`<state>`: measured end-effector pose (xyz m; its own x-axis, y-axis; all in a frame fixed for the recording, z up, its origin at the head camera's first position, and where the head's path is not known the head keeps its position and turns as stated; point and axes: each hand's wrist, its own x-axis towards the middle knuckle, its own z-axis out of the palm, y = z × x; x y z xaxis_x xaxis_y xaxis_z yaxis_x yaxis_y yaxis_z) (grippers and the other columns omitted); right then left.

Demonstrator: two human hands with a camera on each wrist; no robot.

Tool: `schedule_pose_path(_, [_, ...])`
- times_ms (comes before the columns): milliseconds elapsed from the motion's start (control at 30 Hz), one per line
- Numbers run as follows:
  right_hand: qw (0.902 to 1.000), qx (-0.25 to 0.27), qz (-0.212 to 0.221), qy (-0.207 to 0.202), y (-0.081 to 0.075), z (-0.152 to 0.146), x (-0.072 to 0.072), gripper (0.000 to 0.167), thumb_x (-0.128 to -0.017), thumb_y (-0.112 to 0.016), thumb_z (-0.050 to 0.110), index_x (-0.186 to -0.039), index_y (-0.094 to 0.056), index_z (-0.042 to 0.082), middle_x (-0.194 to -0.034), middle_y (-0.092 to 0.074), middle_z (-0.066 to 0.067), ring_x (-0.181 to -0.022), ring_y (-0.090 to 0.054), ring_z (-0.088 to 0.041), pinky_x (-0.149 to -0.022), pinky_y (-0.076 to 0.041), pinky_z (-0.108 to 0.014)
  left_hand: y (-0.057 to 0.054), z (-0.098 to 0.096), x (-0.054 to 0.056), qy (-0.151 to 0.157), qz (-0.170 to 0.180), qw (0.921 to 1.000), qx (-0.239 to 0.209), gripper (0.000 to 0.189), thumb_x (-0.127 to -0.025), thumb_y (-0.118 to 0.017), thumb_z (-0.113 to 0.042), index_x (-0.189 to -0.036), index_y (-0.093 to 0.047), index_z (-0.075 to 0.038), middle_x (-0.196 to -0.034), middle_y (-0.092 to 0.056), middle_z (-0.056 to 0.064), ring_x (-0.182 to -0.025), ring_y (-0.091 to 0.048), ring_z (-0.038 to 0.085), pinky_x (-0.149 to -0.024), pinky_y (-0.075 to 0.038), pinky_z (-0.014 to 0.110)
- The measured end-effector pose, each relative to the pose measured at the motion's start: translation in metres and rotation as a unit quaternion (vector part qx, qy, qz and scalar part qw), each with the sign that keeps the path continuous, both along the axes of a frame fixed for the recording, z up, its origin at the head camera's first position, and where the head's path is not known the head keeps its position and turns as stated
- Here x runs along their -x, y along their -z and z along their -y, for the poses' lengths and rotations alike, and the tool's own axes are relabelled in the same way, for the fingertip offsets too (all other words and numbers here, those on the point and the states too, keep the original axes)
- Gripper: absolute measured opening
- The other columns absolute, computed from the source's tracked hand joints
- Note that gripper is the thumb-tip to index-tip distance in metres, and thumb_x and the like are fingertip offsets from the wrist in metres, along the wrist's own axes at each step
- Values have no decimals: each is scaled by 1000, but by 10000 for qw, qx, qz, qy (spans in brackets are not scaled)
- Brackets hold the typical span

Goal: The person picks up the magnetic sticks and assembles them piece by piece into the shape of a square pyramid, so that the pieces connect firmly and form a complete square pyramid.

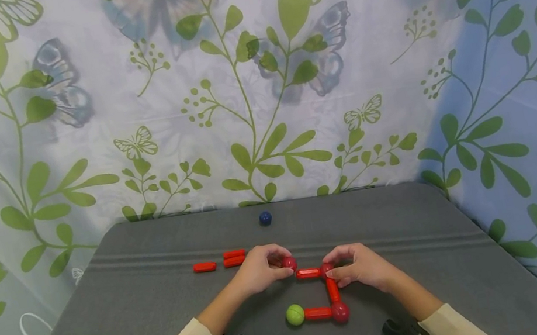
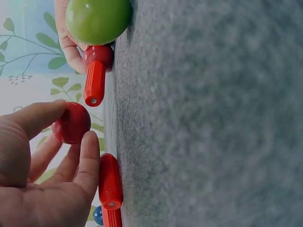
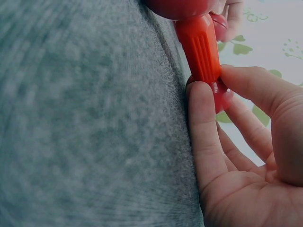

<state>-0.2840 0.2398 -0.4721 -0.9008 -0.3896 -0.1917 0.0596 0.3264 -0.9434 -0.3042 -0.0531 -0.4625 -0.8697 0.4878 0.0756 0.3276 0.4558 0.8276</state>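
joining step apparently in hand: at lower centre of the head view, left hand [image 1: 258,270] pinches a red ball [image 1: 289,263] near the free end of a red rod [image 1: 309,272], right hand [image 1: 362,266] grips the corner ball [image 1: 325,270]; next move likely calls for aligning ball and rod.

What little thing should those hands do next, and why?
Probably the left hand should ease its red ball onto the bare end of the upper red rod: the left wrist view shows a small gap between them, and the right hand already grips the red corner ball at the rod's other end.
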Motion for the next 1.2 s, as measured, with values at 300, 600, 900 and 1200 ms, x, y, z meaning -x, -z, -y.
schedule_pose_path(300, [10000, 46, 18, -3, 1, -1, 0, 41, -90, -80, 18, -123, -68, -2, -116, -64, -15, -91, -70, -21, -79, -63, -39, -2, 0, -10, -162, 116, 9993, 301, 24, -83, -86, -14, -103, -73, -10, -97, -74, 2, -85, -67, 12, -76, -58, 28])
schedule_pose_path(600, [10000, -83, -20, -14, -1, 0, 1, 40, -89, -80, 18, -123, -68, 0, -116, -65, -15, -93, -69, -21, -79, -63, -39, -3, -3, -13, -139, 63, 9983, 556, 22, -82, -86, -10, -100, -72, -7, -94, -74, 3, -81, -67, 11, -74, -57, 28])
schedule_pose_path(900, [9999, -67, -45, -101, -1, -1, 0, 44, -90, -79, 17, -128, -66, -2, -119, -65, -16, -94, -68, -21, -79, -63, -39, -7, 4, -14, -65, -49, 9983, 570, 23, -84, -84, -11, -104, -72, -6, -94, -73, 3, -81, -68, 12, -73, -57, 27])
schedule_pose_path(1200, [9999, 0, -22, -135, -5, -4, -2, 47, -90, -79, 17, -130, -64, -3, -122, -64, -18, -94, -70, -22, -79, -63, -39, -19, 45, -4, -393, -438, 9965, 599, 19, -91, -77, -10, -109, -73, -4, -94, -73, 0, -83, -65, 12, -71, -54, 28])
